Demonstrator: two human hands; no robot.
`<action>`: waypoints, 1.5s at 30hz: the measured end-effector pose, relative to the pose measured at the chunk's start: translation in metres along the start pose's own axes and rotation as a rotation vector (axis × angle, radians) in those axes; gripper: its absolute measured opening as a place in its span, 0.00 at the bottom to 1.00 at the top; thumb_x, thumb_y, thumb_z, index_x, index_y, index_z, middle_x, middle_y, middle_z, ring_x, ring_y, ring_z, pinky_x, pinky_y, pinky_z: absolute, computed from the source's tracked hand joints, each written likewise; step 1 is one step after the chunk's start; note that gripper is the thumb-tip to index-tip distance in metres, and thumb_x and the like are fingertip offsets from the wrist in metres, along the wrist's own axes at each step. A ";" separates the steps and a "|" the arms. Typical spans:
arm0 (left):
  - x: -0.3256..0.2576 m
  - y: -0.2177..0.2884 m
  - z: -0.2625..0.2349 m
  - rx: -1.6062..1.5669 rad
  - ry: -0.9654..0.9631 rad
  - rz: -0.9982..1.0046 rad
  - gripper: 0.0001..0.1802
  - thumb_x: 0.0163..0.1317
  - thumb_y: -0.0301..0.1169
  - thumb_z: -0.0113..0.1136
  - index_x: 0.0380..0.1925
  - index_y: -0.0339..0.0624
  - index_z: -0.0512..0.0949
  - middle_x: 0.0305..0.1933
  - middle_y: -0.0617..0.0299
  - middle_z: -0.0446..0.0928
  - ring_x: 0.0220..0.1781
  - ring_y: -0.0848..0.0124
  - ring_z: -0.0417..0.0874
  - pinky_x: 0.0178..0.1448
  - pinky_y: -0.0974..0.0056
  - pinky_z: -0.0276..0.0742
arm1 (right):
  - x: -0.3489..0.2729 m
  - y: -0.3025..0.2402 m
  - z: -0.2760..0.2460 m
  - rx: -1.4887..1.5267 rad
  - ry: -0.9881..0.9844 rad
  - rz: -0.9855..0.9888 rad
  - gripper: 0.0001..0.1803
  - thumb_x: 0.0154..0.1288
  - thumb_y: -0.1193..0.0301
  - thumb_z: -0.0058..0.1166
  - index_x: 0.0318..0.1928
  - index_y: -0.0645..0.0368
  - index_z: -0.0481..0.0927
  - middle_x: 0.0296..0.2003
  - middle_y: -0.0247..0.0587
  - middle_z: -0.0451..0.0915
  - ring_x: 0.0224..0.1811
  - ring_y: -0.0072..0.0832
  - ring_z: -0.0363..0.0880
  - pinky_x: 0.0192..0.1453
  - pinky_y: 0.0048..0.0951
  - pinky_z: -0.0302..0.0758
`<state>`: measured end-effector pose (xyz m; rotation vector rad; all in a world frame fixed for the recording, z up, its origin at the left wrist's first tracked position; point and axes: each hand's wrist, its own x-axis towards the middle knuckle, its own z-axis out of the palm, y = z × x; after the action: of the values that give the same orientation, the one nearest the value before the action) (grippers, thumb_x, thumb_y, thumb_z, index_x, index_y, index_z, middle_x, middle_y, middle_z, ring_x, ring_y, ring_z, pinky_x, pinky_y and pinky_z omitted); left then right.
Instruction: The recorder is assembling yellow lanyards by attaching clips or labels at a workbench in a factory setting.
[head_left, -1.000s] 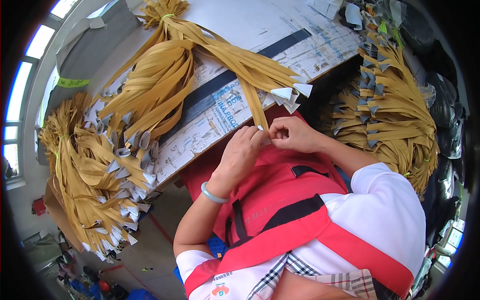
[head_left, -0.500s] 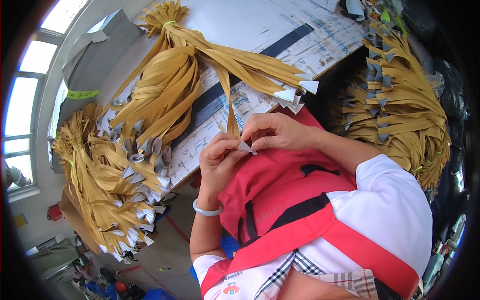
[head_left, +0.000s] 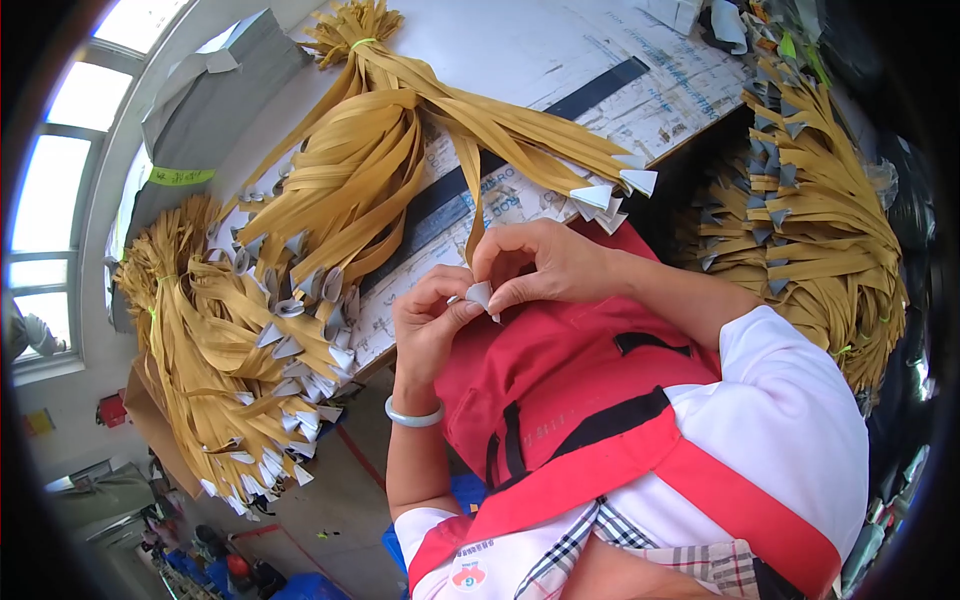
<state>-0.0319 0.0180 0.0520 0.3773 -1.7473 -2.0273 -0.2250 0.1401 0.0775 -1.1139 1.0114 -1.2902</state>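
A tan strip (head_left: 472, 200) comes down over the near edge of the table (head_left: 500, 62) to the two hands, and its near end carries a small pale paper tip (head_left: 480, 294). The tip sits between the hands, just in front of the red apron (head_left: 575, 365).

The left hand (head_left: 428, 318) has its thumb and forefinger together, clamped on the left side of the paper tip; its other fingers are curled in. The right hand (head_left: 548, 262) meets the tip from the right: its thumb lies against the right side of the paper and its bent forefinger comes down at the upper edge, closing on it, with a gap in the curve between the two. The strip passes out of sight behind the fingertips, so how it joins the paper cannot be told.

Farther off, a tied bundle (head_left: 362, 170) of tan strips lies across the table, some fanning right to white tips (head_left: 610, 195) over the near edge. To the left, a heap (head_left: 215, 345) of strips hangs over the table's side. To the right, a large pile (head_left: 835, 225) of strips shows grey ends. A pale bracelet (head_left: 413, 416) rings the left wrist.
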 end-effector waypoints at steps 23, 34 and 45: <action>-0.008 -0.002 0.033 0.637 0.340 0.339 0.07 0.57 0.15 0.68 0.34 0.33 0.81 0.35 0.56 0.81 0.34 0.68 0.82 0.38 0.68 0.78 | 0.015 0.036 -0.003 -0.610 0.447 -0.149 0.06 0.58 0.75 0.60 0.31 0.63 0.76 0.26 0.37 0.78 0.29 0.24 0.77 0.35 0.28 0.74; -0.019 -0.022 0.027 -0.110 0.242 0.067 0.03 0.67 0.17 0.61 0.39 0.32 0.80 0.43 0.60 0.80 0.42 0.74 0.80 0.49 0.70 0.76 | 0.003 0.033 -0.002 0.007 0.078 0.047 0.14 0.71 0.64 0.61 0.40 0.64 0.82 0.34 0.34 0.81 0.34 0.18 0.79 0.39 0.22 0.78; -0.020 -0.028 0.022 -0.166 0.223 0.041 0.03 0.66 0.18 0.61 0.39 0.32 0.80 0.44 0.59 0.80 0.43 0.73 0.80 0.51 0.69 0.76 | -0.001 0.028 -0.002 -0.065 0.096 0.085 0.08 0.70 0.71 0.62 0.39 0.64 0.82 0.33 0.32 0.80 0.34 0.17 0.79 0.40 0.19 0.77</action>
<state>-0.0291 0.0494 0.0270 0.4898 -1.4317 -1.9994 -0.2219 0.1402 0.0496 -1.0543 1.1674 -1.2598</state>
